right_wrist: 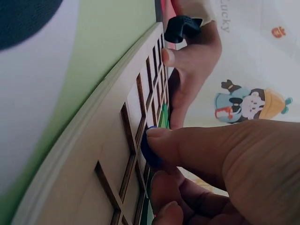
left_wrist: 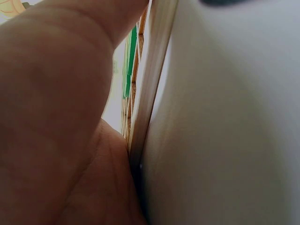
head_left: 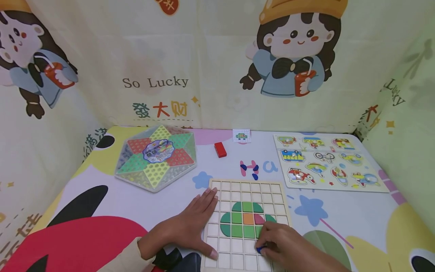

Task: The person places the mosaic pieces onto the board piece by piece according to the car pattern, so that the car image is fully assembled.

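A square wooden grid board [head_left: 238,247] lies in front of me, with green, orange and pink tiles [head_left: 248,231] set in its middle cells. My left hand [head_left: 190,223] is spread along the board's left edge, thumb low on the frame and fingertips near the upper left. Between the thumb and fingers of my right hand [head_left: 283,240] is a small dark blue piece [right_wrist: 150,149], pinched close over the lower right cells. The right hand covers part of the board and some tiles near its right edge.
Beyond the board lie several loose pink and blue pieces [head_left: 249,167], a red block [head_left: 220,149] and a small pattern card [head_left: 241,136]. A hexagonal star-patterned game board [head_left: 158,158] stands at the back left, a vehicle puzzle board [head_left: 327,162] at the back right.
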Action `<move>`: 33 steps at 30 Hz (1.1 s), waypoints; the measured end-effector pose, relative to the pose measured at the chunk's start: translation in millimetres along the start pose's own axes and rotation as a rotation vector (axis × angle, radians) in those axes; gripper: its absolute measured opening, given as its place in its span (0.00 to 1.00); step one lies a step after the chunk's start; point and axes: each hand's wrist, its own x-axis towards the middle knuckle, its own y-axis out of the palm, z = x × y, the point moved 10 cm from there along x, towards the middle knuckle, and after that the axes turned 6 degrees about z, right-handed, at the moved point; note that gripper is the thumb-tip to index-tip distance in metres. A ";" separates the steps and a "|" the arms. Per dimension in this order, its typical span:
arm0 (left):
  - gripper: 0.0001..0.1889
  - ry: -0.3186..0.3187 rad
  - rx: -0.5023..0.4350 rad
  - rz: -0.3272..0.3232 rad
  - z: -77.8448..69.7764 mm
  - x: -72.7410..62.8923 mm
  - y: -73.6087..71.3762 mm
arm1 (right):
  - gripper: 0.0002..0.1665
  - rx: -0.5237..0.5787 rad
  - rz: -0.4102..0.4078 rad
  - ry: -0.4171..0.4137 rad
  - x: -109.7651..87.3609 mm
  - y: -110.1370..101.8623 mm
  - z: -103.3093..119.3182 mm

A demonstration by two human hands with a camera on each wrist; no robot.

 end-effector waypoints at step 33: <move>0.66 0.006 -0.010 -0.004 -1.5 -0.4 -1.1 | 0.04 0.137 -0.130 -0.150 1.6 -44.9 -2.3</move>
